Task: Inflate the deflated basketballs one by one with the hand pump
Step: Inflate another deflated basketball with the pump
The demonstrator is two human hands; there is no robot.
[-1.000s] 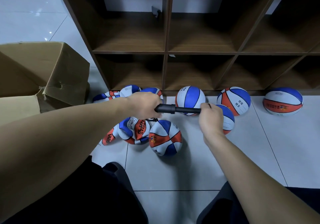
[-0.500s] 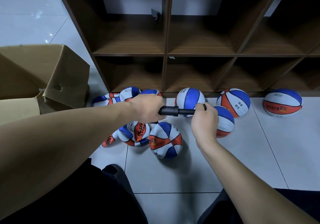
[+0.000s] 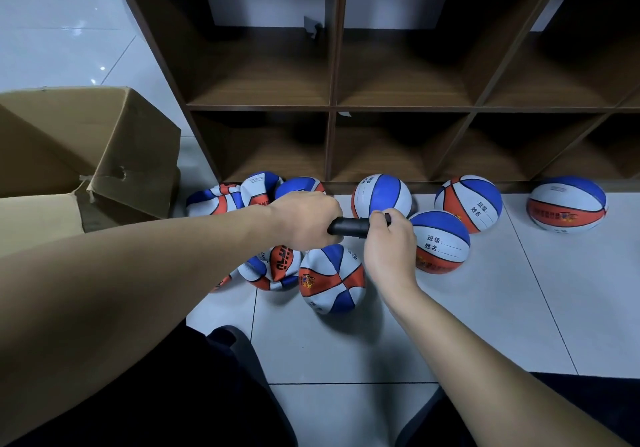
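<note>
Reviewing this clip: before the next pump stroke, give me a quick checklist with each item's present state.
1. Left hand grips the pump barrel: ok.
2. Right hand grips the pump handle: ok.
3. Needle seated in a ball: cannot tell, hidden under the left hand.
4. Ball beneath the pump fully round: not ok, looks dented.
5. Round balls, like the nearest, set apart on the right: ok.

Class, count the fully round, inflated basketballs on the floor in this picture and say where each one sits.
4. One by the shelf's foot above the pump, one right of it, one far right, one beside the right hand. The crumpled pile at left may hide more.
</note>
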